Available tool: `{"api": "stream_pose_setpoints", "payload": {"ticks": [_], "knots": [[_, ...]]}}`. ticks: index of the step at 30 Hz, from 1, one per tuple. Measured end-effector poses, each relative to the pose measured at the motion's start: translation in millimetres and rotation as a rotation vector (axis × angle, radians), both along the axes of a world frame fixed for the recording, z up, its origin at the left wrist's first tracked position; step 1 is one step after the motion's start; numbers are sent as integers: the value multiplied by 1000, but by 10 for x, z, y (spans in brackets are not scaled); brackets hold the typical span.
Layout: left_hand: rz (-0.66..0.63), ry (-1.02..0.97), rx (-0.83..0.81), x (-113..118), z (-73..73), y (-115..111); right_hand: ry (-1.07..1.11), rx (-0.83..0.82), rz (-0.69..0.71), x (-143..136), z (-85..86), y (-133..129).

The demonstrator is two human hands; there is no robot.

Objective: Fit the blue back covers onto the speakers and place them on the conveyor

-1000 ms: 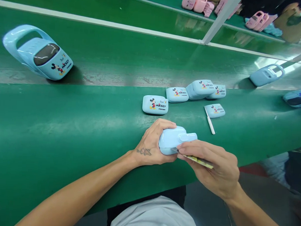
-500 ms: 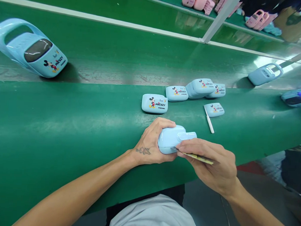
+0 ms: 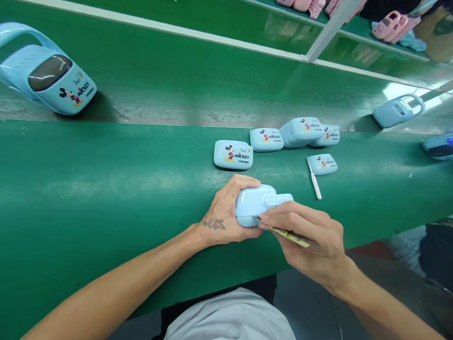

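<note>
My left hand (image 3: 230,210) is closed around a light-blue plastic housing (image 3: 252,200), keeping it just over the green work surface. Between the fingers of my right hand (image 3: 309,232) is a thin flat blade with a yellowish patterned handle (image 3: 291,236). Its tip touches the seam low on the housing's near side. A rounded tab on the housing points right, partly behind my right fingers. Just beyond my hands lies a light-blue cover (image 3: 233,155) printed with a cartoon mouse. A white-handled tool (image 3: 315,185) leans against another printed cover (image 3: 323,164).
Several more printed covers (image 3: 266,140) lie together further back. A blue handled device (image 3: 47,74) stands at far left, and another one (image 3: 397,111) at right. Behind the metal rail (image 3: 150,23) are pink housings (image 3: 391,27). The bench's near edge runs before my body.
My right hand and the blade have shifted slightly left along the housing's seam. The housing and my left hand have moved a little left too. The loose covers stay put.
</note>
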State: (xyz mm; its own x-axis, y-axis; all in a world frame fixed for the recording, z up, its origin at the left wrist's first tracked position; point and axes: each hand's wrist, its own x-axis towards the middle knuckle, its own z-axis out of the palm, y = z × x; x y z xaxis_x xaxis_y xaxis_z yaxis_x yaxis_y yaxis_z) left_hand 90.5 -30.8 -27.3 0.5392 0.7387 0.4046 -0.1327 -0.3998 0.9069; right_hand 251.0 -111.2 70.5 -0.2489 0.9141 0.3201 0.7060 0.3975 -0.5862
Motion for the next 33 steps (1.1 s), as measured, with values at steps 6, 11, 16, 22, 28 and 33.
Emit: {"api": "stream_pose_setpoints", "payload": {"ticks": [6,11,16,22,28,33], "knots": [[28,45,-9,21,11,8,-16,-4,4,25,-4,64],[-26,153,30,-4,174,85,13,41,-24,12,-55,58],[18,169,32,9,254,96,66,50,-24,35,-96,70],[39,136,23,42,257,77,301,-51,-85,112,-108,75],[36,142,12,31,294,74,174,-34,-50,79,-39,80],[33,153,-1,26,311,69,110,-26,-35,67,12,94]]}}
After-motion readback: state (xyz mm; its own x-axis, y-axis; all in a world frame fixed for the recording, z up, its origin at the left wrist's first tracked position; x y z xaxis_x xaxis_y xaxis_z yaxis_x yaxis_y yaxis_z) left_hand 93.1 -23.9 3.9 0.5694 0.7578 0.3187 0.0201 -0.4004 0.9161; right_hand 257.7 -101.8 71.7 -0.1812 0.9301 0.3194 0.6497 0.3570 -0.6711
